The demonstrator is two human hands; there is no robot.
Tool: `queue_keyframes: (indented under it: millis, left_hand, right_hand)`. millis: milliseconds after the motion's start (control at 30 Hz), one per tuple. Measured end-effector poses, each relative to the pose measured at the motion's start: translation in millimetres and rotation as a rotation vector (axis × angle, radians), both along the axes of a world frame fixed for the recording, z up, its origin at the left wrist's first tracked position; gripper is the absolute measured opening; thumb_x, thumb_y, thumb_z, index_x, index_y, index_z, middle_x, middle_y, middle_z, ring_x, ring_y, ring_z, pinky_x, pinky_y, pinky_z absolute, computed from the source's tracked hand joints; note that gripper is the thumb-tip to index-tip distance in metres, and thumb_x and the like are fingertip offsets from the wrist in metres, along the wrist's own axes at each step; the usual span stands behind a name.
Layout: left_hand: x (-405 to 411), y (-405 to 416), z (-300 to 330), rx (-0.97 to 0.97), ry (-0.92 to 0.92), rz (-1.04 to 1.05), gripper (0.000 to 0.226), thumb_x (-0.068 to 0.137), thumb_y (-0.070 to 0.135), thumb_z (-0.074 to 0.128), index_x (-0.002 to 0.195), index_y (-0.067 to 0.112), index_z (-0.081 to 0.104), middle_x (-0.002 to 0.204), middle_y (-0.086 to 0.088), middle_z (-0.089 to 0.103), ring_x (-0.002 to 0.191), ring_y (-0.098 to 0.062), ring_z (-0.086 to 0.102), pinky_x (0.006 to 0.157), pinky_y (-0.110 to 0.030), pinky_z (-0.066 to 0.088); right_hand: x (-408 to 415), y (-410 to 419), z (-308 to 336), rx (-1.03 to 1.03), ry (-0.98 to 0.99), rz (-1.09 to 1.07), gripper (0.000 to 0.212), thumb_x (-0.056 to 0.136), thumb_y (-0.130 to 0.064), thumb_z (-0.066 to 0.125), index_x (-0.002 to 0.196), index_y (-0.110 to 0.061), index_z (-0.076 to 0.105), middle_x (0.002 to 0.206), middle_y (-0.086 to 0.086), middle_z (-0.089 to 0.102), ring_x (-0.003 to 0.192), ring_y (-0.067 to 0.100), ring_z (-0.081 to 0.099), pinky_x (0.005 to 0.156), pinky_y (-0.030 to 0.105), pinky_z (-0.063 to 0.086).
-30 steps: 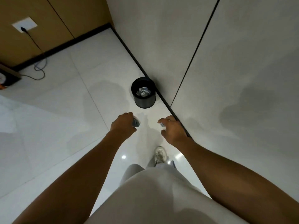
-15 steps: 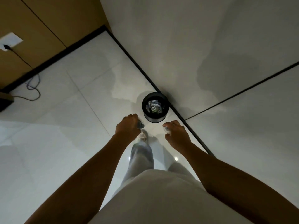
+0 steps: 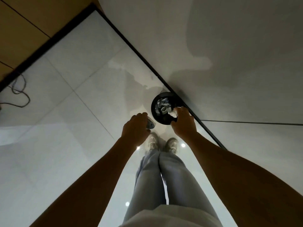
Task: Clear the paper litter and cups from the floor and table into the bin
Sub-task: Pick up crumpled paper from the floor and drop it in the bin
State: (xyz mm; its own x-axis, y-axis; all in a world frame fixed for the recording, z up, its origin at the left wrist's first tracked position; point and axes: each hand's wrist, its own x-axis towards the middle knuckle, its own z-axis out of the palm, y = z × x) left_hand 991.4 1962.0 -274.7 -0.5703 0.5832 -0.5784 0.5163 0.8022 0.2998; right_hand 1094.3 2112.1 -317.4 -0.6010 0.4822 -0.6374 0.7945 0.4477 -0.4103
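Corner of a dim room with pale glossy floor and grey wall

The tiled floor fills the left and centre of the frame, showing thin grout lines and small bright spots of reflected light near the bottom centre; a black skirting strip runs diagonally beside the grey wall at upper right; brown wood panelling fills the upper left; a dark cable loops at the left edge.

- Dim indoor light; the forearms read dark.
- Small bright ceiling-lamp reflections glint on the glossy floor just below the hands.
- Soft shadows spread over the wall above the hands.
- Wide-angle bending at the edges; shoes slightly blurred.
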Motion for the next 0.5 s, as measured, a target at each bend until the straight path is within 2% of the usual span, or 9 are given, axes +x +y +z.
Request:
queue_keyframes:
  millis: [133, 367, 500]
  left_hand:
    - [7.3, 15.3, -28.8, -0.001, -0.020, -0.043, 0.045, 0.085, 0.026, 0.068, 0.122, 0.013, 0.047, 0.119, -0.004, 0.059, 0.108, -0.022, 0.056, 0.088, -0.035, 0.052]
    - [7.1, 73.4, -69.7, 0.008, 0.015, -0.122, 0.048, 0.086, 0.029, 0.065, 0.125, 0.014, 0.043, 0.120, -0.006, 0.057, 0.109, -0.025, 0.056, 0.080, -0.034, 0.049]
    - [1.7, 108.3, -84.0, -0.102, -0.061, -0.153, 0.068, 0.084, 0.028, 0.068, 0.139, 0.012, 0.031, 0.131, -0.011, 0.051, 0.120, -0.032, 0.050, 0.087, -0.040, 0.047]
  right_hand:
    - [14.7, 0.9, -16.9, -0.058, -0.030, -0.043, 0.057, 0.091, -0.015, 0.056, 0.144, -0.018, 0.035, 0.152, 0.006, 0.030, 0.131, 0.034, 0.041, 0.103, 0.041, 0.041]
    - [51.7, 16.1, -35.8, -0.068, -0.084, -0.054, 0.052, 0.092, -0.018, 0.056, 0.141, -0.017, 0.037, 0.151, 0.003, 0.032, 0.127, 0.030, 0.047, 0.100, 0.036, 0.043]
    - [59.2, 26.1, -39.4, -0.051, -0.067, -0.067, 0.052, 0.092, -0.019, 0.055, 0.141, -0.017, 0.038, 0.149, 0.003, 0.034, 0.127, 0.028, 0.046, 0.098, 0.034, 0.042]
